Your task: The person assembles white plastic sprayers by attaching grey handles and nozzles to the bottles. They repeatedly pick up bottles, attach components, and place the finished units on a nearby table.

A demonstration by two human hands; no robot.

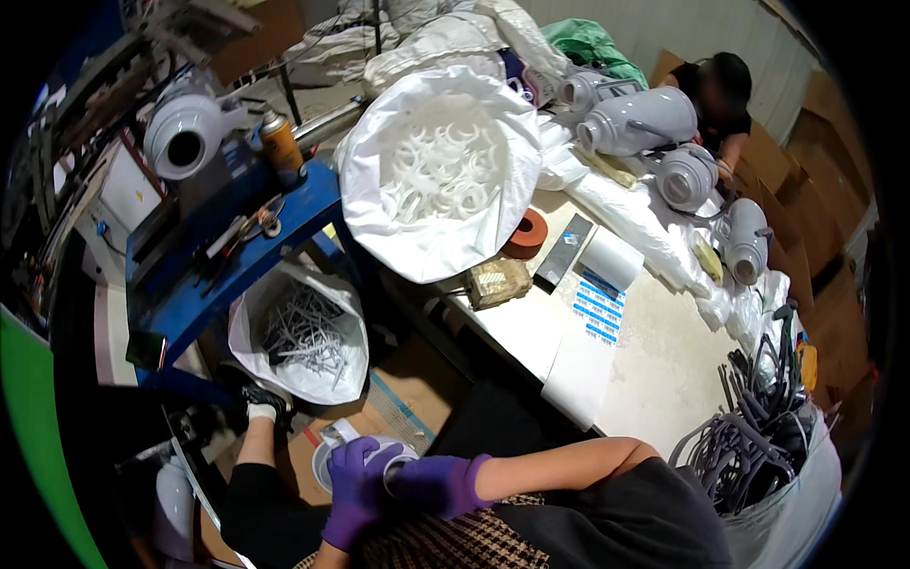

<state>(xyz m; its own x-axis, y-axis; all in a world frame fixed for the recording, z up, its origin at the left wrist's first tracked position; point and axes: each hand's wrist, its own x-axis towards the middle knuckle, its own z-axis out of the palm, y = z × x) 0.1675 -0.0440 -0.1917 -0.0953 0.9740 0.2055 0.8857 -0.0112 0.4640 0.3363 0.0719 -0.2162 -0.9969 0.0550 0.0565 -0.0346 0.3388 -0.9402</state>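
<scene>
Landmark: the big white sack [417, 248] of pale rings [441, 171]; all places below are told from it.
Vessel: the pale vessel [323, 467] is below the sack, toward the person, at lap height, with a handle-like loop on its far side.
Left hand: the purple-gloved left hand [353, 479] is curled over the vessel, fingers bent around it.
Right hand: the purple-gloved right hand [438, 484] is beside a round rim [391, 471], fingers bunched; I cannot tell whether it grips the rim or something hidden in the palm.
Steadying: the left hand would best hold the body firmly and let the right do the fine work; smooth plastic, as this seems to be, could twist under a lopsided push.
Pressure: even force around the rim seems wiser than one hard shove, with fingertips clear of the edge.
Lap: the checked cloth [460, 548], lower still from the sack, may cushion the work, though a loose fold could catch.
Sticker sheet: the blue-and-white sheet [599, 308], right of and below the sack on the white desk [664, 370], lies well apart from both hands.
</scene>
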